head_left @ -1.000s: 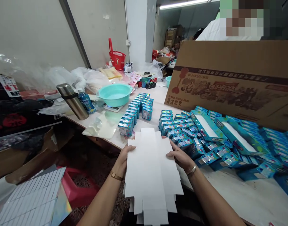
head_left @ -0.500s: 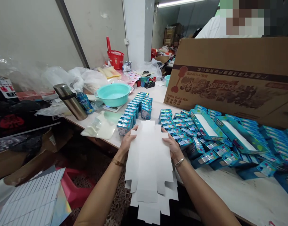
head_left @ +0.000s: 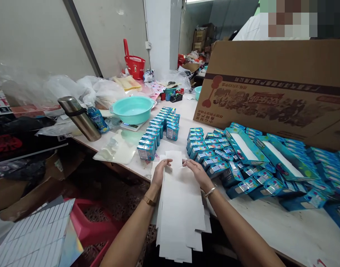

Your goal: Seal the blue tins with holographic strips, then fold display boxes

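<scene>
White die-cut card blanks (head_left: 181, 207) lie in a stack at the near table edge and over my lap. My left hand (head_left: 160, 172) is at the far left part of the top blank, fingers bent around its edge flap. Opposite it, my right hand (head_left: 196, 171) pinches a small flap on the right side. Just beyond my hands, small blue boxes (head_left: 147, 148) stand in rows on the table, and more blue boxes (head_left: 218, 168) are packed together to the right.
Two open blue trays (head_left: 244, 148) rest on the boxes at right, before a large brown carton (head_left: 270, 89). A turquoise basin (head_left: 133, 109), steel flask (head_left: 81, 120) and blue bottle (head_left: 98, 118) stand left. A person's white sleeve (head_left: 249, 27) shows behind the carton.
Both hands have moved inward, closer together over the card. The top blank's side panels, spread flat before, now look partly folded, and its outline is narrower.
</scene>
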### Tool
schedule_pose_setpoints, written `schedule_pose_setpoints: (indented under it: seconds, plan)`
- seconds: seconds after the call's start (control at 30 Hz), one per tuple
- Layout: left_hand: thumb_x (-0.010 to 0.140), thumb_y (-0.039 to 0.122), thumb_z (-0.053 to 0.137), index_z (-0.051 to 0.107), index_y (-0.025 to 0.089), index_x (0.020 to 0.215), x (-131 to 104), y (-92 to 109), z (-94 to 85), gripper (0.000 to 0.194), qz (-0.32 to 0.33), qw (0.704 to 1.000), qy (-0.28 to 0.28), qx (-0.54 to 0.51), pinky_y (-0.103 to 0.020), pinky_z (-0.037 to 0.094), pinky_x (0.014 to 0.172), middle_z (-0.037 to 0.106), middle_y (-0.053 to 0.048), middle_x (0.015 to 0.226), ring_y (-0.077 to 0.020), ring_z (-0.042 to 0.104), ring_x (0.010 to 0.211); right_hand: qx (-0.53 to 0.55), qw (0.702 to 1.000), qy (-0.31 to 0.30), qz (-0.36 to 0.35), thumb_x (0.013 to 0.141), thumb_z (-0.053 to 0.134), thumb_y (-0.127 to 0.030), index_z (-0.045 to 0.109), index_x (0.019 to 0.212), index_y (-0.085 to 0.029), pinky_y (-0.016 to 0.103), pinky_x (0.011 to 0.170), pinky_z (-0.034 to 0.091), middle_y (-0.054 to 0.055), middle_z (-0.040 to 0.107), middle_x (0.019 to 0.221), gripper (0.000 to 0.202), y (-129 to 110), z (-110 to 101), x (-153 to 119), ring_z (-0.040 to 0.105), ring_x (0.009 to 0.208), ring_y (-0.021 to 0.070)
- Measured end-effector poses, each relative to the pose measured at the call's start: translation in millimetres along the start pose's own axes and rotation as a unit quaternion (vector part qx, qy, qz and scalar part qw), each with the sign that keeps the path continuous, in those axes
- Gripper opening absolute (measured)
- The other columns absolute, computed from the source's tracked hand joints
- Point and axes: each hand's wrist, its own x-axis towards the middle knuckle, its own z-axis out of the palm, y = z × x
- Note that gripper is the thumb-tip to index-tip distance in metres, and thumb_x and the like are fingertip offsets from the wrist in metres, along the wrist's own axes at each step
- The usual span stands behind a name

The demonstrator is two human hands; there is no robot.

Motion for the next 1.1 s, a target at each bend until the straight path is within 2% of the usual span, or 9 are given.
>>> schedule_pose_setpoints:
  seconds: [0.13,0.2,0.3,0.4,0.53,0.63,0.8,0.97,1.1]
  plan:
    - [0.079,0.033,0.061,0.065,0.017,0.112,-1.5,-9.5,8.2,0.037,0.031,0.997,0.051,-0.049,-0.035,0.048,0.093,0.071,-0.006,0.099,-0.0257,0.065,0.110,-0.033,0.997,0.065,0.014,0.064,0.061,-0.079,0.051,0.065,-0.021,0.033,0.079,0.046,0.002,0.062,0.072,0.059,14.6,3.7,10.6,0.059,0.080,0.0216]
    - [0.080,0.033,0.062,0.059,0.017,0.122,-0.2,-10.3,11.0,0.046,0.030,0.995,0.068,-0.066,-0.037,0.048,0.096,0.070,-0.007,0.105,-0.0262,0.066,0.112,-0.056,0.994,0.096,0.012,0.062,0.060,-0.083,0.051,0.070,-0.022,0.031,0.072,0.045,0.000,0.058,0.070,0.062,18.1,6.0,16.0,0.055,0.074,0.0188]
    - [0.080,0.031,0.061,0.057,0.017,0.128,5.9,-10.5,14.1,0.051,0.024,0.997,0.067,-0.034,-0.039,0.046,0.100,0.068,-0.010,0.122,-0.0260,0.066,0.112,-0.091,0.989,0.114,0.002,0.075,0.041,-0.085,0.055,0.076,-0.020,0.029,0.067,0.044,0.002,0.060,0.072,0.066,16.7,14.8,24.6,0.054,0.073,0.0186]
    - [0.078,0.031,0.059,0.064,0.017,0.123,12.8,-13.2,13.6,0.047,0.034,0.999,-0.003,0.020,-0.041,0.040,0.109,0.063,-0.012,0.136,-0.0282,0.059,0.125,-0.142,0.985,0.100,-0.004,0.085,0.027,-0.079,0.055,0.068,-0.019,0.028,0.060,0.042,0.003,0.058,0.063,0.068,13.7,26.4,33.9,0.054,0.066,0.0184]
    - [0.082,0.036,0.057,0.069,0.016,0.118,16.4,-18.2,9.3,0.044,0.028,0.997,-0.055,0.050,-0.042,0.032,0.116,0.066,-0.012,0.133,-0.0288,0.052,0.133,-0.240,0.969,0.051,-0.009,0.085,0.047,-0.062,0.058,0.063,-0.018,0.025,0.056,0.038,-0.002,0.055,0.057,0.050,11.0,33.5,43.0,0.053,0.059,0.0148]
    - [0.089,0.038,0.052,0.061,0.016,0.132,16.9,-19.5,8.4,0.049,0.013,0.997,-0.053,0.047,-0.043,0.036,0.114,0.068,-0.013,0.129,-0.0273,0.054,0.132,-0.323,0.946,-0.009,-0.016,0.086,0.056,-0.043,0.069,0.082,-0.016,0.023,0.062,0.043,0.001,0.068,0.073,0.031,4.8,30.3,43.2,0.061,0.069,0.0148]
    - [0.090,0.038,0.052,0.058,0.018,0.134,21.5,-20.7,10.1,0.048,0.002,0.995,-0.037,0.088,-0.044,0.044,0.107,0.059,-0.013,0.142,-0.0301,0.056,0.130,-0.493,0.859,-0.130,-0.043,0.084,0.065,-0.031,0.073,0.102,-0.017,0.028,0.080,0.048,0.011,0.074,0.103,0.024,-16.3,25.9,39.4,0.068,0.099,0.0242]
    - [0.090,0.037,0.054,0.059,0.015,0.131,23.6,-22.7,10.4,0.047,0.008,0.988,-0.041,0.147,-0.037,0.027,0.120,0.045,-0.014,0.154,-0.0253,0.037,0.145,-0.620,0.748,-0.228,-0.063,0.086,0.064,-0.023,0.071,0.104,-0.013,0.033,0.090,0.049,0.018,0.071,0.110,0.022,-33.9,43.9,49.5,0.067,0.107,0.0276]
    - [0.093,0.042,0.048,0.057,0.013,0.130,16.6,-19.1,5.0,0.048,0.007,0.977,-0.050,0.206,-0.038,0.028,0.118,0.047,-0.017,0.151,-0.0257,0.039,0.144,-0.674,0.685,-0.269,-0.068,0.086,0.062,-0.020,0.070,0.105,-0.011,0.035,0.090,0.050,0.019,0.072,0.106,0.023,-41.7,52.2,60.3,0.068,0.106,0.0275]
